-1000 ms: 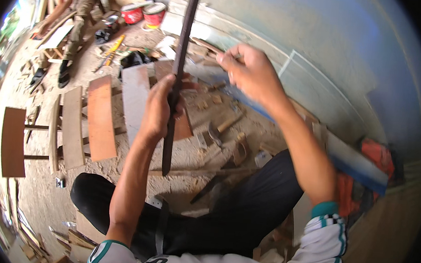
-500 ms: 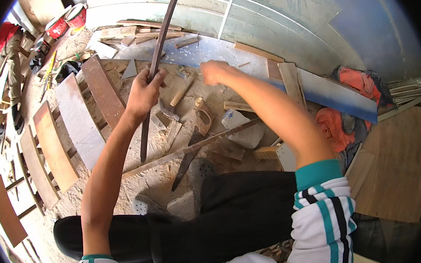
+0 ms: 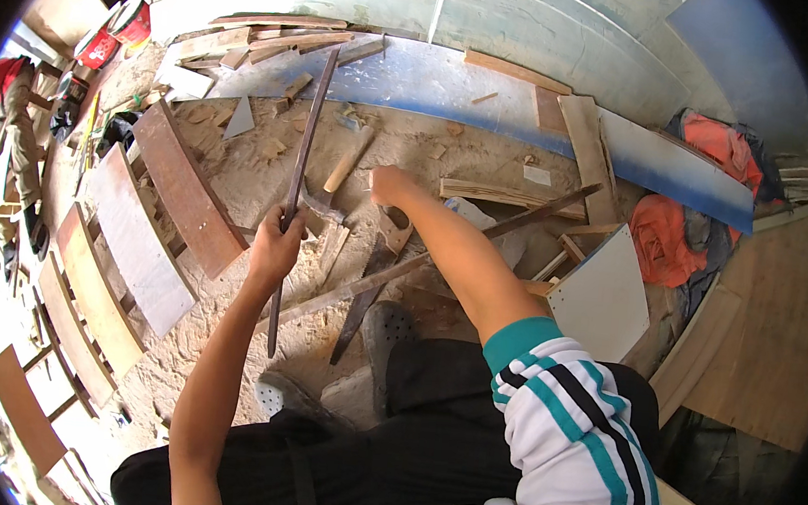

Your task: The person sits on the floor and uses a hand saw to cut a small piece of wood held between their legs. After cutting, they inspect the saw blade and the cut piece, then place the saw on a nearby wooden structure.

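Observation:
My left hand [image 3: 277, 242] is closed around a long, dark wooden strip [image 3: 314, 117], held nearly upright above the floor. To its right my right hand [image 3: 389, 186] is closed, knuckles up; what its fingers hold, if anything, is hidden. Just left of that fist lies a hammer [image 3: 346, 163] with a pale wooden handle. Partly under my right wrist and hand is a handsaw [image 3: 359, 308], its wooden handle half covered. A second long wooden strip [image 3: 442, 255] slants across the saw and passes beneath my right forearm.
A slatted wooden piece with curved boards [image 3: 145, 223] stands at the left. Scrap wood [image 3: 278, 41] lies on a blue-white board [image 3: 408, 77] at the back. Orange and dark cloths [image 3: 663, 240] and a plywood sheet [image 3: 759, 328] are at the right. Red buckets [image 3: 130, 22] stand far left.
My right hand has come down and slightly left, toward the hammer and saw. The strip in my left hand has dropped lower with that hand, and the view has shifted a little.

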The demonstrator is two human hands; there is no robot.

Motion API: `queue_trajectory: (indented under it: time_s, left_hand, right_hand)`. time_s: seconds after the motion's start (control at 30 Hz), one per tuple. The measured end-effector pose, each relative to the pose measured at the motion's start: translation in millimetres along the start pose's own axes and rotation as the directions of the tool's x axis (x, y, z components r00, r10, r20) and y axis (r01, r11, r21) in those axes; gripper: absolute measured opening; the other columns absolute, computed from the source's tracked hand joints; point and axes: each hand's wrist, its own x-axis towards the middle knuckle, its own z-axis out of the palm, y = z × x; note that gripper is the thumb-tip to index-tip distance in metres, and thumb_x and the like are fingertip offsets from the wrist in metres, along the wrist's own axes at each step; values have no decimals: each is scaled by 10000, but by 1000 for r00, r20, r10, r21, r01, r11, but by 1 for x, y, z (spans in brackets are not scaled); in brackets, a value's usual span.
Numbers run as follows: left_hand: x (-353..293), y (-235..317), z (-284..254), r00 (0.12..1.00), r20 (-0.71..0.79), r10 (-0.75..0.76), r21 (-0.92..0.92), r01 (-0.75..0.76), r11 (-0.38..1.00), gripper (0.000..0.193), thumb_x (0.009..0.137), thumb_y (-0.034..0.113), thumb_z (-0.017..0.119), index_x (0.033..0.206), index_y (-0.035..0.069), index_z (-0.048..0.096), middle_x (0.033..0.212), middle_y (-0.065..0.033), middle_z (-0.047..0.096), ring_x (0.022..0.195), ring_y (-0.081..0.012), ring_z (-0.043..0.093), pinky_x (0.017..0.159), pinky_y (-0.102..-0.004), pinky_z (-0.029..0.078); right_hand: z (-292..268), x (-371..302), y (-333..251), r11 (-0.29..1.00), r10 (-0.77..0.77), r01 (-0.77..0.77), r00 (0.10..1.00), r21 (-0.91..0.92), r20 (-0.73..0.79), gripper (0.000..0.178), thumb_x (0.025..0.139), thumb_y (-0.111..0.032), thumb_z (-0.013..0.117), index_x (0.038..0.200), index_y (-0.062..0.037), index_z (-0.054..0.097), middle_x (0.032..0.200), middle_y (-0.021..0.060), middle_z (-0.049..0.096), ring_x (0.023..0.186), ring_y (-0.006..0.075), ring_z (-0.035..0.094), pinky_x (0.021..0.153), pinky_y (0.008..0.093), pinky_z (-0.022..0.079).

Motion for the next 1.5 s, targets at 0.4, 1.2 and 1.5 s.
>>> queue_trajectory:
  time_s: [0.4, 1.2, 1.5]
  left_hand:
    - [24, -14, 61, 986, 107, 126, 118, -138, 983, 281, 943, 281, 592, 966, 2, 604, 731, -112, 650, 688, -219, 637, 650, -370, 482]
    - [-230, 105, -30, 904, -137, -405, 201, 425, 882, 334, 908, 301, 570, 1111, 37, 547, 940, -289, 664, 916, -475, 628, 806, -544, 482]
    - [-364, 128, -31, 739, -356, -572, -52, 595, 802, 285, 922, 261, 576, 1097, 38, 547, 885, -245, 657, 859, -434, 637, 763, -481, 484]
  right_hand:
    - [-132, -89, 126, 939, -149, 130, 988, -318, -35, 332, 857, -343, 627, 1103, -121, 654, 1068, 157, 683, 1013, 350, 643, 827, 489, 517]
    - [-70, -322, -39, 961, -167, 123, 972, 249, 164, 349, 881, -333, 646, 1087, -51, 656, 1087, 196, 670, 1045, 380, 626, 888, 480, 496]
    - [-73, -401, -59, 947, 13, -119, 943, 298, 333, 329, 872, -342, 645, 1037, -62, 690, 965, 170, 715, 956, 324, 680, 845, 412, 511]
